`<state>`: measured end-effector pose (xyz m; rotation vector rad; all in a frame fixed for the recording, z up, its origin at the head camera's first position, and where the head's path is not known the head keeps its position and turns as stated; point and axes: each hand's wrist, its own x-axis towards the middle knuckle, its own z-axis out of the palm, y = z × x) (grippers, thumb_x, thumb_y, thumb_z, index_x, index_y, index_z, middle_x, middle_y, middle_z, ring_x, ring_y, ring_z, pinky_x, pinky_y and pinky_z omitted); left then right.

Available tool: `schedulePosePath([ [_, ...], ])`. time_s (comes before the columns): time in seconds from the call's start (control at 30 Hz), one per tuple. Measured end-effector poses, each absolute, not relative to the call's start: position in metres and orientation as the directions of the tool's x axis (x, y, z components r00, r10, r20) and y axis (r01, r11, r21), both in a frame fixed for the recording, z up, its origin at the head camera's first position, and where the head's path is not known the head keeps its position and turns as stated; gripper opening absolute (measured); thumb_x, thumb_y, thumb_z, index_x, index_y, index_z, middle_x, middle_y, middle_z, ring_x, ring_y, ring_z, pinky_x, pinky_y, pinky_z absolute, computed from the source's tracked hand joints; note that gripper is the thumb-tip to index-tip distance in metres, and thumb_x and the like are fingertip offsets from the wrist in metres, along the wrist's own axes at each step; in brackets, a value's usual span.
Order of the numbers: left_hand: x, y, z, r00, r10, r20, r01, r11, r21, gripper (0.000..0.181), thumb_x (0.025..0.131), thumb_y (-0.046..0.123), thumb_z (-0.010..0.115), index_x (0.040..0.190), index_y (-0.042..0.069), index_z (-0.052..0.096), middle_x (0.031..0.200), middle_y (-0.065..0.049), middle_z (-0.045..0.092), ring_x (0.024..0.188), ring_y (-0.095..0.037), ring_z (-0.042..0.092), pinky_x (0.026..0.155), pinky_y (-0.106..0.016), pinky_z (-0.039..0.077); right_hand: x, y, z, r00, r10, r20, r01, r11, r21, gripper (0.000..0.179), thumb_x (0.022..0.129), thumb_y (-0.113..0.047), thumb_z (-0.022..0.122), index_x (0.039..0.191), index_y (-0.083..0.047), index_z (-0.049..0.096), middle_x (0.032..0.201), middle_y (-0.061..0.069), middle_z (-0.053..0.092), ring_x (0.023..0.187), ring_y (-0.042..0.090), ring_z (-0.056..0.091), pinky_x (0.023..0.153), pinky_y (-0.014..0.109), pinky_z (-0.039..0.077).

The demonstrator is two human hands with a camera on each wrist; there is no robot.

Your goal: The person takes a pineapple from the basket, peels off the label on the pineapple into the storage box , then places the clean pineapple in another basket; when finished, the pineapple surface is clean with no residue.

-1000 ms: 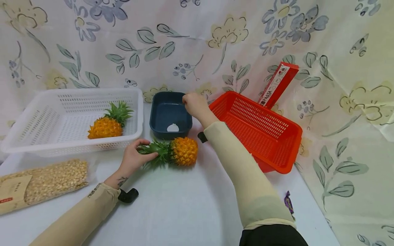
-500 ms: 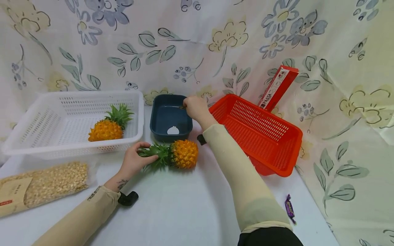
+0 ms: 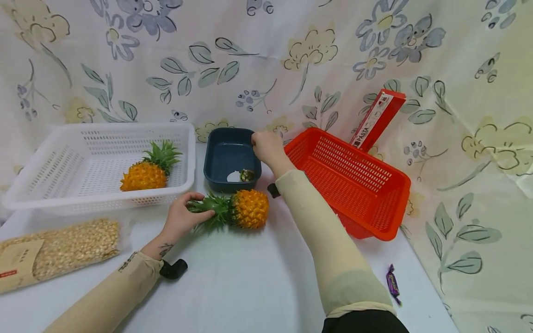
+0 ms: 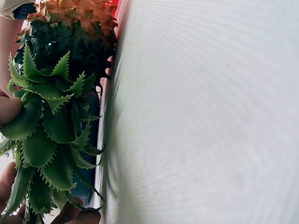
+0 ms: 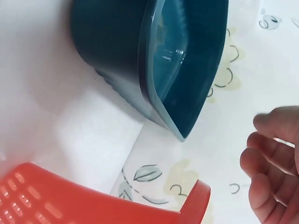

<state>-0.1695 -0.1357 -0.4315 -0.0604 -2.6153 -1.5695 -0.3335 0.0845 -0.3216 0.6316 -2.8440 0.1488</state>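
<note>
A pineapple [image 3: 250, 209] lies on its side on the white table, crown to the left. My left hand [image 3: 186, 214] grips its green leaves [image 4: 51, 135], thumb on the near side and fingers behind. Past the pineapple stands a dark blue rectangular tub [image 3: 211, 157]. Inside, beside a white label, lies a small green-and-gold thing [image 3: 247, 175], too small to make out. My right hand [image 3: 268, 147] hovers at the tub's right rim; in the right wrist view its fingers [image 5: 261, 191] are loosely curled, with nothing between them and the thumb.
A white basket [image 3: 100, 200] holding another pineapple [image 3: 143, 176] stands left. In front of it lies a bag of pale grains [image 3: 77, 240]. To the right is a red basket [image 3: 354, 185], with a red pasta box [image 3: 379, 118] leaning behind it. A purple wrapped candy [image 3: 393, 284] lies near the right edge.
The small green-and-gold thing, partly visible at my right fingertips half a second ago, has dropped into the blue tub. My left hand keeps its grip on the pineapple leaves.
</note>
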Motion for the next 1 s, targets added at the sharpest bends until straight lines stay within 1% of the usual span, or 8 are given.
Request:
schedulePosePath([
  [0.1, -0.168, -0.135, -0.432, -0.995, -0.007, 0.095, 0.081, 0.467, 0.881, 0.05, 0.074, 0.022, 0.078, 0.115, 0.004, 0.056, 0.119, -0.016, 0.055, 0.103, -0.029, 0.051, 0.079, -0.039, 0.046, -0.332, 0.086, -0.323, -0.884, -0.398, 0.244, -0.425, 0.903, -0.065, 0.012, 0.089, -0.017, 0.058, 0.088, -0.01, 0.069, 0.086, 0.005, 0.066, 0.075, 0.021, 0.056, 0.07, 0.032, 0.049],
  [0.17, -0.168, -0.134, -0.431, -0.996, -0.003, 0.093, 0.081, 0.462, 0.883, 0.05, 0.075, 0.021, 0.078, 0.116, 0.004, 0.055, 0.119, -0.016, 0.055, 0.104, -0.029, 0.051, 0.079, -0.039, 0.046, -0.33, 0.087, -0.323, -0.894, -0.382, 0.232, -0.412, 0.907, -0.092, 0.013, 0.089, -0.02, 0.058, 0.089, -0.011, 0.068, 0.085, 0.004, 0.066, 0.074, 0.02, 0.055, 0.069, 0.032, 0.049],
  [0.27, -0.167, -0.133, -0.43, -0.996, 0.0, 0.092, 0.082, 0.459, 0.884, 0.049, 0.075, 0.021, 0.077, 0.116, 0.004, 0.055, 0.12, -0.016, 0.054, 0.104, -0.029, 0.05, 0.079, -0.039, 0.046, -0.324, 0.088, -0.32, -0.915, -0.348, 0.206, -0.383, 0.909, -0.167, 0.018, 0.089, -0.025, 0.059, 0.096, -0.012, 0.067, 0.092, 0.004, 0.067, 0.077, 0.019, 0.057, 0.071, 0.032, 0.05],
  [0.43, -0.168, -0.132, -0.427, -0.996, -0.003, 0.09, 0.079, 0.466, 0.881, 0.049, 0.076, 0.021, 0.077, 0.116, 0.005, 0.055, 0.119, -0.015, 0.054, 0.102, -0.028, 0.051, 0.077, -0.038, 0.046, -0.3, 0.092, -0.308, -0.934, -0.331, 0.135, -0.357, 0.857, -0.372, 0.031, 0.088, -0.031, 0.061, 0.112, -0.011, 0.062, 0.109, 0.006, 0.063, 0.093, 0.019, 0.057, 0.082, 0.034, 0.05],
  [0.6, -0.17, -0.132, -0.427, -0.996, -0.004, 0.092, 0.08, 0.478, 0.875, 0.049, 0.076, 0.022, 0.077, 0.116, 0.005, 0.055, 0.119, -0.015, 0.054, 0.103, -0.028, 0.051, 0.08, -0.039, 0.046, -0.267, 0.1, -0.3, -0.92, -0.385, 0.073, -0.361, 0.758, -0.544, 0.037, 0.087, -0.03, 0.063, 0.118, -0.01, 0.058, 0.118, 0.008, 0.059, 0.101, 0.021, 0.055, 0.09, 0.035, 0.047],
  [0.7, -0.17, -0.133, -0.428, -0.996, -0.006, 0.089, 0.075, 0.483, 0.872, 0.049, 0.076, 0.023, 0.077, 0.116, 0.005, 0.055, 0.119, -0.015, 0.054, 0.103, -0.028, 0.052, 0.08, -0.039, 0.046, -0.247, 0.108, -0.303, -0.919, -0.389, 0.073, -0.346, 0.7, -0.625, 0.037, 0.087, -0.027, 0.064, 0.117, -0.008, 0.058, 0.117, 0.009, 0.059, 0.101, 0.022, 0.055, 0.088, 0.034, 0.048],
  [0.87, -0.17, -0.134, -0.429, -0.996, -0.007, 0.092, 0.077, 0.483, 0.872, 0.05, 0.076, 0.024, 0.077, 0.116, 0.005, 0.055, 0.118, -0.015, 0.055, 0.102, -0.029, 0.052, 0.081, -0.04, 0.045, -0.219, 0.125, -0.319, -0.96, -0.268, 0.086, -0.228, 0.563, -0.795, 0.031, 0.085, -0.024, 0.067, 0.111, -0.011, 0.059, 0.111, 0.007, 0.061, 0.099, 0.021, 0.056, 0.082, 0.033, 0.052],
  [1.0, -0.169, -0.134, -0.429, -0.995, -0.003, 0.095, 0.082, 0.482, 0.872, 0.05, 0.076, 0.023, 0.077, 0.117, 0.004, 0.055, 0.119, -0.016, 0.054, 0.104, -0.03, 0.051, 0.083, -0.041, 0.045, -0.204, 0.136, -0.341, -0.986, -0.12, 0.113, -0.149, 0.352, -0.924, 0.024, 0.083, -0.017, 0.068, 0.104, -0.008, 0.061, 0.102, 0.007, 0.063, 0.091, 0.018, 0.058, 0.077, 0.028, 0.053],
])
